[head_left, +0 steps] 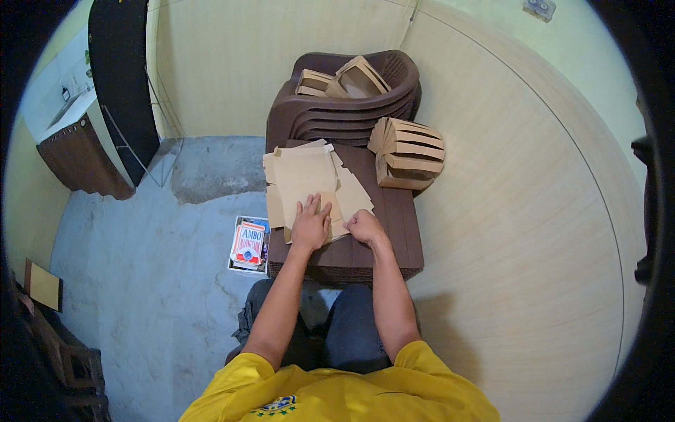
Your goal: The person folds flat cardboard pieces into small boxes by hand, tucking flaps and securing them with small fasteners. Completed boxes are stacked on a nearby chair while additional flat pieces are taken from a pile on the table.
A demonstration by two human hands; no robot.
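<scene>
Tan cardboard sheets (309,179) on a dark brown slatted table (394,232); dark brown stacked chairs (337,116); tan folded boxes (409,153); yellow shirt (337,394); grey mottled floor (155,260); pale wood-grain wall (506,211)

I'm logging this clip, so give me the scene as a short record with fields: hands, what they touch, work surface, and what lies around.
left hand: flat, fingers spread, pressing on the flat cardboard sheets
right hand: curled into a loose fist on the right edge of the same sheets
work surface: brown plastic stool in front of the seated person
behind: stacked brown plastic chairs holding folded cardboard boxes
right of sheets: bundle of folded boxes on the stool
floor, left: small tray with a red and white packet
</scene>
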